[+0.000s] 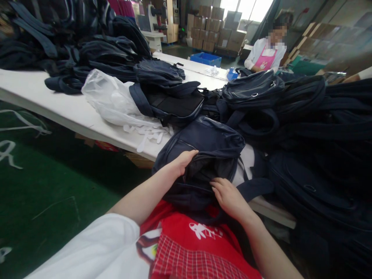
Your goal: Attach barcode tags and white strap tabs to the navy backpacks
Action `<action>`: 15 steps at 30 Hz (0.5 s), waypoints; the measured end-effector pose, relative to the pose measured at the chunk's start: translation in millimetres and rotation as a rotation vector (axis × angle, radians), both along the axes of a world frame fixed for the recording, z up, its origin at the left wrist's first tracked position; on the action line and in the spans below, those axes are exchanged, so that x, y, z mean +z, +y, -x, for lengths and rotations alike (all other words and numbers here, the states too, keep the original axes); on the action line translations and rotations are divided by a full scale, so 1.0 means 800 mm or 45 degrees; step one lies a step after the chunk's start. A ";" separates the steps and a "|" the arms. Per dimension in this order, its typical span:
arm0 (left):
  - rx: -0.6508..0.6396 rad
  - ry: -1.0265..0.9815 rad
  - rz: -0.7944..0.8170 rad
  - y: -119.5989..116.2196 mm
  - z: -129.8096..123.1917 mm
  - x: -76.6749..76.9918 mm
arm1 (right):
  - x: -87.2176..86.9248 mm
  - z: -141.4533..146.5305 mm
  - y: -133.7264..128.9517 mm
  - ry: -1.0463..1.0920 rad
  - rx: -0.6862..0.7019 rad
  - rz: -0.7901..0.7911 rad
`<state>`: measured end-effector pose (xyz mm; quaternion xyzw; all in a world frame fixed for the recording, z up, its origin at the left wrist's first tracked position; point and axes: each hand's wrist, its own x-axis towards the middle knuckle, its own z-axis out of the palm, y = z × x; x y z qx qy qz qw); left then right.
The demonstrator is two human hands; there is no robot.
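While the left hand (186, 159) holds it, the backpack (209, 135) gapes — dark inside.

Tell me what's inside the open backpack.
Only dark lining shows inside the open backpack, with the left hand and right hand at its opening. Its shadowed depths are partly covered by the near side; contents there can't be told.

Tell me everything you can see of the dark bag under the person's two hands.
The bag is navy, soft and fabric-like, with a faint sheen and a thin seam or zip line on its upper face. It lies at the edge of a white table, its near part close to the red apron. Its mouth gapes, showing a dark interior. The left hand holds the opening's edge; the right hand's fingers touch the near edge, their grip unclear. Contents can't be made out.
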<state>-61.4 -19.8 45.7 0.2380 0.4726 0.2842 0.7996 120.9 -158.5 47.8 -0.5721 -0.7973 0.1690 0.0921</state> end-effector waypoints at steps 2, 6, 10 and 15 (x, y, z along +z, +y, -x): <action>-0.141 -0.043 -0.109 0.000 0.002 0.002 | -0.004 0.009 0.004 0.052 0.102 0.037; -0.507 0.198 -0.658 0.016 0.016 0.004 | -0.019 0.034 0.007 -0.114 0.068 0.031; -0.704 0.433 -0.982 0.044 0.033 -0.013 | -0.012 0.051 0.020 -0.295 -0.010 0.019; -0.757 0.238 -0.819 0.061 0.042 -0.054 | 0.077 0.079 0.080 -0.229 0.177 0.295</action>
